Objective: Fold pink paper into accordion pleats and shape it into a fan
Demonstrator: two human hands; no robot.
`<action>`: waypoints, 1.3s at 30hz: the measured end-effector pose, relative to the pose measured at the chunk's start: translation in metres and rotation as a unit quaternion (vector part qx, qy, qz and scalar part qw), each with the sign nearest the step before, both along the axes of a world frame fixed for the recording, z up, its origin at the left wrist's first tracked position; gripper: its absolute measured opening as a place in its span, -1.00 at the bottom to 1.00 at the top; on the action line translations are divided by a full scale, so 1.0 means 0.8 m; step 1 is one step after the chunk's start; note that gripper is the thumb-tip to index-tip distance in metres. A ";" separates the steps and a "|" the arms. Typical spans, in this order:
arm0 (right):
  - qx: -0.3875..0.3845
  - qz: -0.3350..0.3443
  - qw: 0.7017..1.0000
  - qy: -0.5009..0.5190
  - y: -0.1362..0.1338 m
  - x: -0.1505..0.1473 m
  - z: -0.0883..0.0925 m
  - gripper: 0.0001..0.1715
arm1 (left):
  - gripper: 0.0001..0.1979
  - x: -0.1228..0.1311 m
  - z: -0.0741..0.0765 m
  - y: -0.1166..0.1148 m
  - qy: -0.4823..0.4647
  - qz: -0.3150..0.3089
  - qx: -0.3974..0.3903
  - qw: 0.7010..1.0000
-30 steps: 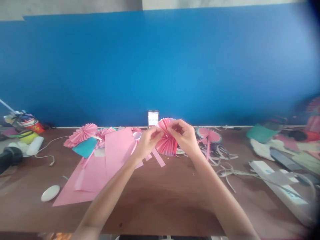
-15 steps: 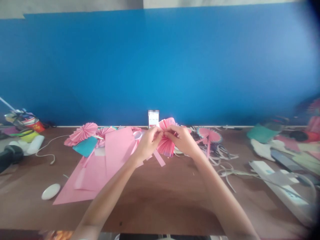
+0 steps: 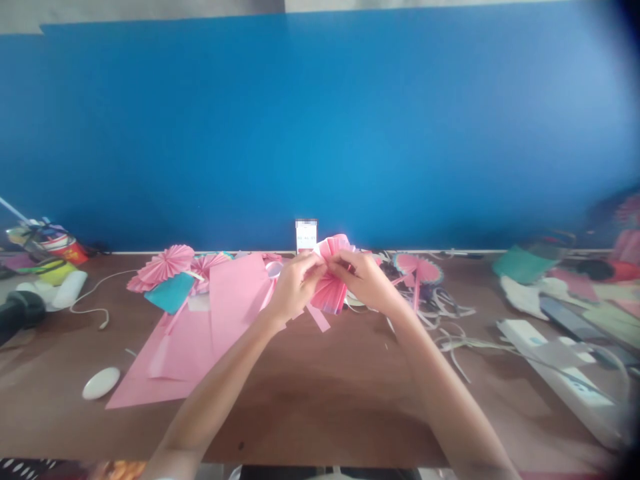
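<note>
Between my two hands is a pink pleated paper fan point(image 3: 331, 295), its folds spread above and below my fingers. My left hand point(image 3: 299, 280) pinches it from the left, near the middle. From the other side my right hand point(image 3: 361, 275) grips it, thumb and fingertips pressed together at the centre. The spot where the fingers meet hides part of the folds. A narrow pink paper strip point(image 3: 319, 318) lies just below the fan. Large pink paper sheets point(image 3: 183, 347) are spread on the table to the left of my left forearm.
Finished-looking pink fans lie at left point(image 3: 167, 263) and right point(image 3: 420, 270), with a teal paper piece point(image 3: 170, 293) beside the left one. A phone point(image 3: 307, 235) leans against the blue partition. White cables, a power strip point(image 3: 555, 367) and a white mouse point(image 3: 101, 383) rest on the table point(image 3: 325, 400).
Both hands stay on the fan in nearly the same place. The fan's lower folds have shifted slightly left, and the camera view has moved a little.
</note>
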State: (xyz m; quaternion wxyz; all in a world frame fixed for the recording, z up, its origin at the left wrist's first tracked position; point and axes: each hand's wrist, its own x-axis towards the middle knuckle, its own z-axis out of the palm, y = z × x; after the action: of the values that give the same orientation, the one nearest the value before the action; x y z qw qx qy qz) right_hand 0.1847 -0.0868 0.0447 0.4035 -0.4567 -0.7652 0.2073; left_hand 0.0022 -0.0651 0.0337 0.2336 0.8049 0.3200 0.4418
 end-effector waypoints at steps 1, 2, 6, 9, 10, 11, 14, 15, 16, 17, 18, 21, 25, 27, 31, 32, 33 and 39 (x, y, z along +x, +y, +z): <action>0.001 0.001 1.000 -0.002 0.001 0.000 -0.001 -0.77 | -0.71 0.000 0.000 -0.001 0.006 0.006 -0.001 1.000; 0.003 0.001 1.000 -0.004 0.001 0.000 -0.002 -0.76 | -0.69 -0.001 0.000 -0.002 0.012 0.010 -0.005 1.000; 0.008 -0.004 1.000 -0.006 0.002 -0.001 -0.004 -0.70 | -0.73 -0.001 0.001 -0.003 0.030 0.012 -0.024 0.999; 0.000 -0.006 1.000 -0.008 0.001 -0.001 -0.003 -0.69 | -0.74 0.000 0.002 -0.003 0.034 0.006 -0.019 0.999; -0.003 -0.006 1.000 -0.009 0.001 -0.001 -0.002 -0.68 | -0.74 0.000 0.003 -0.003 0.035 0.002 -0.015 0.999; -0.004 -0.006 1.000 -0.010 0.000 -0.001 -0.001 -0.67 | -0.73 0.000 0.003 -0.003 0.035 -0.001 -0.013 0.999; -0.001 -0.003 1.000 -0.005 -0.001 -0.002 0.001 -0.64 | -0.68 0.000 0.001 -0.002 0.032 0.001 -0.014 0.999; 0.001 -0.001 1.000 -0.002 -0.001 -0.002 0.001 -0.64 | -0.66 0.000 0.001 -0.002 0.028 0.005 -0.019 0.999; 0.003 0.001 1.000 0.000 -0.001 -0.002 0.000 -0.64 | -0.63 0.000 0.000 -0.001 0.023 0.009 -0.026 0.999; 0.006 0.002 1.000 0.004 0.000 -0.002 0.000 -0.64 | -0.61 0.000 0.000 -0.001 0.018 0.012 -0.033 0.999; 0.008 0.002 1.000 0.008 0.000 -0.002 0.000 -0.65 | -0.59 -0.001 0.000 0.000 0.012 0.015 -0.039 0.999; 0.000 0.002 0.999 0.033 0.000 0.001 0.001 -0.66 | -0.62 -0.003 0.004 0.001 0.003 0.018 -0.041 0.999; -0.049 0.014 0.996 0.075 -0.002 0.003 0.005 -0.61 | -0.73 -0.007 0.008 0.004 0.005 0.012 -0.005 1.000; -0.073 0.024 0.993 0.094 -0.002 0.004 0.006 -0.59 | -0.71 -0.008 0.007 0.006 0.007 0.014 0.020 1.000; -0.112 0.046 0.984 0.129 -0.001 0.005 0.006 -0.53 | -0.81 -0.008 0.004 0.007 0.028 0.013 0.056 0.998; -0.119 0.051 0.983 0.134 -0.001 0.005 0.005 -0.53 | -0.83 -0.008 0.003 0.007 0.030 0.007 0.059 0.998; -0.125 0.055 0.981 0.137 0.000 0.005 0.005 -0.53 | -0.83 -0.008 0.003 0.007 0.031 0.000 0.061 0.998; -0.114 0.059 0.984 0.126 0.002 0.003 0.001 -0.57 | -0.77 -0.005 0.002 0.002 0.072 0.034 0.063 0.995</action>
State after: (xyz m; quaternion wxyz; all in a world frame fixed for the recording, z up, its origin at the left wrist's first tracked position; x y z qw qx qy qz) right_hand 0.1870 -0.0852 0.0456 0.4287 -0.4238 -0.7055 0.3727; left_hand -0.0014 -0.0634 0.0350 0.1438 0.8365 0.3341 0.4099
